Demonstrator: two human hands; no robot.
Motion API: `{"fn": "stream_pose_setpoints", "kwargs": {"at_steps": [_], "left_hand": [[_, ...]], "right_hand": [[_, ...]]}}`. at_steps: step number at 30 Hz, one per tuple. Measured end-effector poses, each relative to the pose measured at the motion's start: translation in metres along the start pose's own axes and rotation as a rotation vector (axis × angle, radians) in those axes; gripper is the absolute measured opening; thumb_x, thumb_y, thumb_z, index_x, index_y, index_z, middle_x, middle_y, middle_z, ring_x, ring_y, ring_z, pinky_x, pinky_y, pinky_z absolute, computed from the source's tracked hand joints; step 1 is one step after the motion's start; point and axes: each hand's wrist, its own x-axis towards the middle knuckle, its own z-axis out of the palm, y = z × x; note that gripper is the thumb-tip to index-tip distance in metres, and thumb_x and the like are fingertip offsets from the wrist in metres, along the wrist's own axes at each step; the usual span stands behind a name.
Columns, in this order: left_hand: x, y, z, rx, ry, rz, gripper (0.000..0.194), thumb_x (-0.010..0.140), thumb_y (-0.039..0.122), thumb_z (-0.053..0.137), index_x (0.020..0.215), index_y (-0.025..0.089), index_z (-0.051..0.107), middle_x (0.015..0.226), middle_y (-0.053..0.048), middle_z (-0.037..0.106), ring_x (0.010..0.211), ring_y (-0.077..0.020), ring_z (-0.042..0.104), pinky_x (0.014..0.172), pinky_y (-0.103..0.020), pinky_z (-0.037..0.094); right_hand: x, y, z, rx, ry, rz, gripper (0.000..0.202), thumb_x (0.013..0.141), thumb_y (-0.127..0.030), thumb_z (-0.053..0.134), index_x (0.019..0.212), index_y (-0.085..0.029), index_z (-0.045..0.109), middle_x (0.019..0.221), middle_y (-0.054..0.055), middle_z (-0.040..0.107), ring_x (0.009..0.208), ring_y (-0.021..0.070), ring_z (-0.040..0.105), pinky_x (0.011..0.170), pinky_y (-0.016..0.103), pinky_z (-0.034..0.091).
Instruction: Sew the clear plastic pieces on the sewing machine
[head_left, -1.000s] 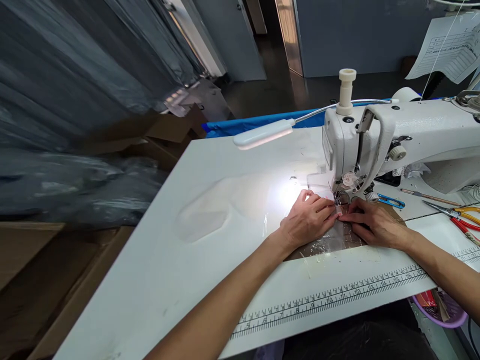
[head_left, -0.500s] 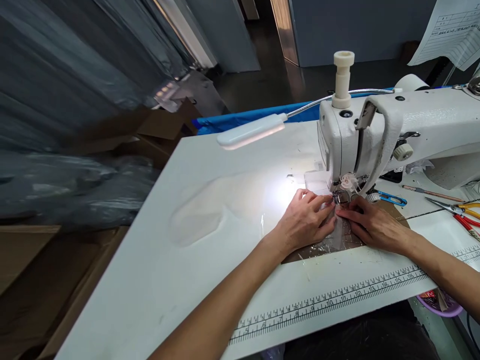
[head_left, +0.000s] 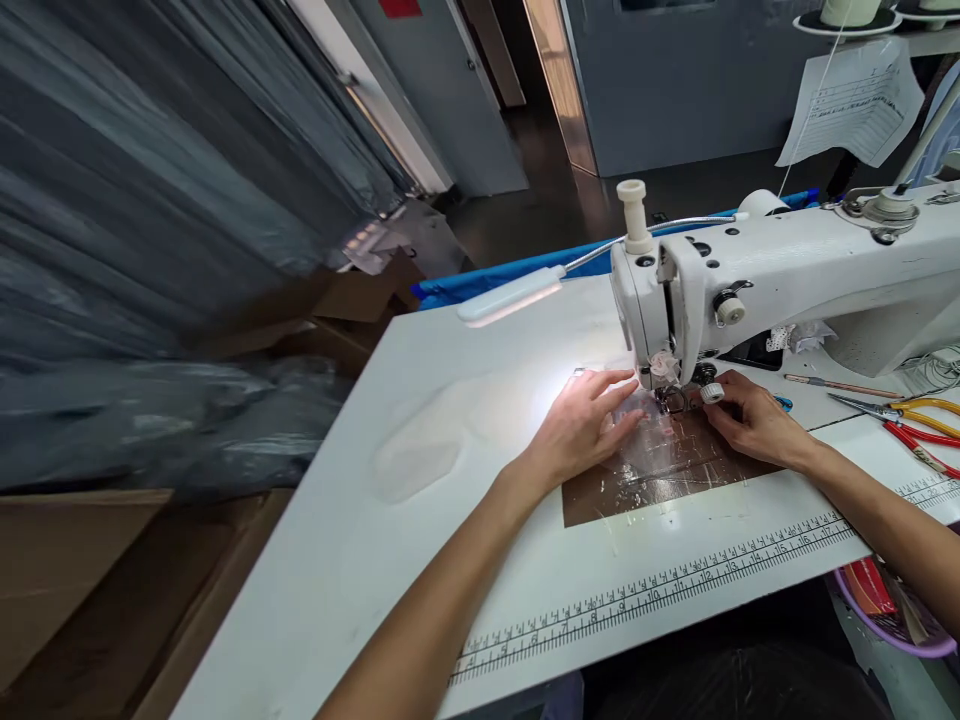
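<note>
A white sewing machine (head_left: 795, 270) stands at the right of the white table. Under its needle area lies a thin, sheer whitish piece (head_left: 646, 440), over a brown plate (head_left: 600, 500). My left hand (head_left: 581, 425) rests on the left part of this sheer piece, fingers spread and pointing at the presser foot. Just right of the foot is my right hand (head_left: 754, 420), its thumb and fingers bent together beside a white knob (head_left: 712, 393); whatever is between the fingertips is too small to make out.
A lit lamp (head_left: 510, 297) hangs over the table's back. Yellow-handled pliers (head_left: 926, 405), a red-handled tool (head_left: 919, 450) and a thin rod (head_left: 844, 386) lie at the right. A printed ruler (head_left: 652, 600) runs along the front edge; a purple basket (head_left: 892, 625) sits below.
The view has shifted, showing more of the machine. My hands have moved apart; my left hand's fingers have spread, and my right hand has moved right of the presser foot, baring more of the brown plate.
</note>
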Motion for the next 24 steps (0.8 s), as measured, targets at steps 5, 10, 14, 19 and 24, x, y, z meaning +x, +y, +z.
{"fn": "stream_pose_setpoints", "kwargs": {"at_steps": [5, 10, 14, 19, 24], "left_hand": [[-0.003, 0.017, -0.023, -0.129, -0.158, 0.032, 0.023, 0.098, 0.026, 0.048, 0.103, 0.018, 0.069, 0.103, -0.008, 0.071, 0.085, -0.0197, 0.067, 0.074, -0.038, 0.055], [-0.016, 0.032, -0.011, -0.304, -0.200, 0.030, 0.020, 0.093, 0.031, 0.057, 0.103, 0.017, 0.069, 0.100, -0.008, 0.071, 0.088, -0.0205, 0.065, 0.075, -0.039, 0.055], [-0.024, 0.030, 0.003, -0.335, -0.104, 0.013, 0.020, 0.096, 0.026, 0.054, 0.092, 0.018, 0.072, 0.092, -0.006, 0.070, 0.079, -0.0169, 0.064, 0.070, -0.034, 0.053], [-0.025, 0.030, 0.004, -0.324, -0.046, 0.014, 0.019, 0.096, 0.024, 0.054, 0.090, 0.019, 0.071, 0.093, -0.005, 0.071, 0.077, -0.0158, 0.064, 0.071, -0.035, 0.052], [-0.022, 0.036, 0.002, -0.331, 0.095, -0.012, 0.012, 0.091, 0.015, 0.053, 0.088, 0.016, 0.065, 0.095, -0.007, 0.072, 0.082, -0.0170, 0.067, 0.071, -0.036, 0.053]], "right_hand": [[0.000, -0.002, 0.002, 0.023, 0.020, 0.007, 0.026, 0.086, -0.015, 0.049, 0.093, -0.019, 0.073, 0.089, 0.007, 0.063, 0.082, 0.0190, 0.062, 0.078, 0.033, 0.051], [-0.002, -0.001, 0.007, 0.028, 0.023, 0.016, 0.028, 0.085, -0.014, 0.049, 0.097, -0.018, 0.074, 0.091, 0.006, 0.064, 0.076, 0.0168, 0.061, 0.072, 0.031, 0.050], [-0.002, -0.001, 0.009, 0.018, 0.011, 0.011, 0.029, 0.086, -0.014, 0.049, 0.099, -0.017, 0.075, 0.092, 0.006, 0.066, 0.072, 0.0150, 0.060, 0.069, 0.029, 0.049], [-0.001, -0.002, 0.008, -0.019, -0.009, 0.029, 0.030, 0.085, -0.011, 0.050, 0.101, -0.016, 0.075, 0.092, 0.006, 0.066, 0.071, 0.0141, 0.060, 0.067, 0.028, 0.048], [-0.001, 0.000, 0.009, -0.063, 0.005, 0.000, 0.030, 0.086, -0.011, 0.049, 0.100, -0.017, 0.075, 0.088, 0.005, 0.064, 0.074, 0.0154, 0.062, 0.070, 0.028, 0.050]]}}
